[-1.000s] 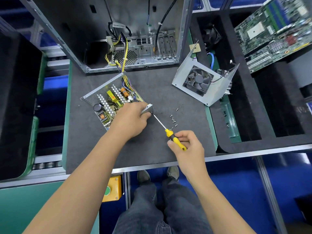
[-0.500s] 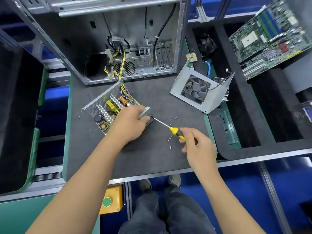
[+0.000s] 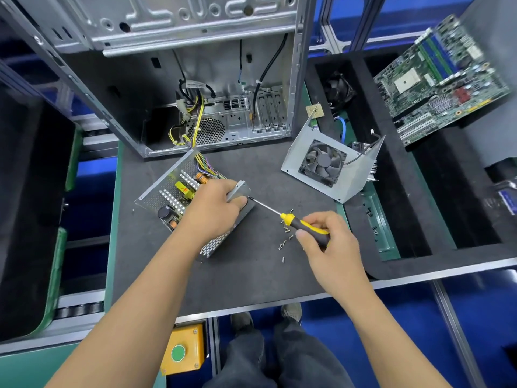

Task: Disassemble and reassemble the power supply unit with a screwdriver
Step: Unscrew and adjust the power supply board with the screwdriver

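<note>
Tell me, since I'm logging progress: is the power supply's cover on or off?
Off. The power supply unit lies open with its circuit board exposed; its fan cover sits apart, to the right.

Bare grey mat (image 3: pixel 229 275) lies open in front of you, nearest the table edge. Loose screws (image 3: pixel 285 240) scatter just under your right hand (image 3: pixel 333 247). The computer case (image 3: pixel 195 79) walls off the far side. The fan bracket (image 3: pixel 333 163) stands to the right; mat between it and the power supply (image 3: pixel 173 197) is passable.
</note>
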`<state>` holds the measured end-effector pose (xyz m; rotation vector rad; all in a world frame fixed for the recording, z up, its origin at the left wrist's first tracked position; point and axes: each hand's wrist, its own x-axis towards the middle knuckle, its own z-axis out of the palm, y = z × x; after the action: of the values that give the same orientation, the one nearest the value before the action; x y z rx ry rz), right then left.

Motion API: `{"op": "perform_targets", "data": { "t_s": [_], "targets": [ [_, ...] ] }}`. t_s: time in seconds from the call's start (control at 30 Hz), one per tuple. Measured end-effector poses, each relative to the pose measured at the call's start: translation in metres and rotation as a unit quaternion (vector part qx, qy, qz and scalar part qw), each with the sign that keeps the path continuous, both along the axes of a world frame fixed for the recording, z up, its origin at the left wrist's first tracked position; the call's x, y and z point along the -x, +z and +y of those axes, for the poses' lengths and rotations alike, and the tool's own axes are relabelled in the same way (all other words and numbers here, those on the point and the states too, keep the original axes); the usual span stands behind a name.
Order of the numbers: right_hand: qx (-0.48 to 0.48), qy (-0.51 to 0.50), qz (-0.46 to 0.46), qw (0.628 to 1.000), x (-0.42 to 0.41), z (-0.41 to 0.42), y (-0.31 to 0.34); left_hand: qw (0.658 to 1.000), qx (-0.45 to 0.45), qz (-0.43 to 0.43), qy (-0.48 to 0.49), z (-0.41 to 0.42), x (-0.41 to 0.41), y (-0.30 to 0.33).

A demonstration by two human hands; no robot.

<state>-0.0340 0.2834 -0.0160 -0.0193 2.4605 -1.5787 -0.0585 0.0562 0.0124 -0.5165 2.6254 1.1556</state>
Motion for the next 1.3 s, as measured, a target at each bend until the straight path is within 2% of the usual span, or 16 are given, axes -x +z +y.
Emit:
{"op": "perform_targets", "data": {
  "t_s": [0.07,0.2,0.37,0.43,0.53,0.7,0.8,0.87,1.0,1.07,1.17,1.3],
  "targets": [
    [0.003,-0.017,-0.017,1.000,0.002,0.000,0.001,1.000,0.001,0.003,0.009,-0.002,0.001,0.002],
    [0.008,0.047,-0.064,0.997,0.000,-0.006,0.000,1.000,-0.006,0.014,0.017,-0.004,0.005,0.005],
    [-0.010,0.004,0.018,1.000,-0.003,-0.009,0.000,1.000,-0.002,0.013,0.015,-0.003,0.004,0.003],
    [0.006,-0.015,-0.012,1.000,0.000,-0.009,0.002,1.000,0.001,0.011,0.014,-0.003,0.004,0.001],
    [0.027,0.014,-0.055,0.998,0.004,-0.009,0.002,1.000,-0.001,0.013,0.019,-0.001,0.004,-0.001],
    [0.007,-0.023,0.014,1.000,0.007,-0.007,0.002,1.000,-0.004,0.018,0.018,0.000,0.004,-0.003],
    [-0.001,-0.002,-0.040,0.999,0.008,-0.008,0.002,0.999,-0.011,0.018,0.026,-0.002,0.004,-0.004],
    [0.029,0.017,-0.063,0.997,0.007,-0.007,-0.001,0.999,-0.013,0.017,0.032,-0.002,0.005,-0.003],
    [0.015,-0.025,-0.006,1.000,0.005,-0.007,-0.003,1.000,-0.006,0.019,0.021,-0.001,0.003,-0.003],
    [0.008,-0.038,-0.025,0.999,0.004,-0.007,-0.003,1.000,-0.007,0.023,0.019,-0.001,0.003,-0.004],
    [0.020,-0.004,-0.061,0.998,0.002,-0.009,-0.003,0.999,-0.009,0.027,0.019,-0.001,0.003,-0.005],
    [-0.011,-0.017,0.014,1.000,0.000,-0.010,-0.003,0.999,-0.009,0.031,0.022,-0.001,0.003,-0.005]
  ]
}}
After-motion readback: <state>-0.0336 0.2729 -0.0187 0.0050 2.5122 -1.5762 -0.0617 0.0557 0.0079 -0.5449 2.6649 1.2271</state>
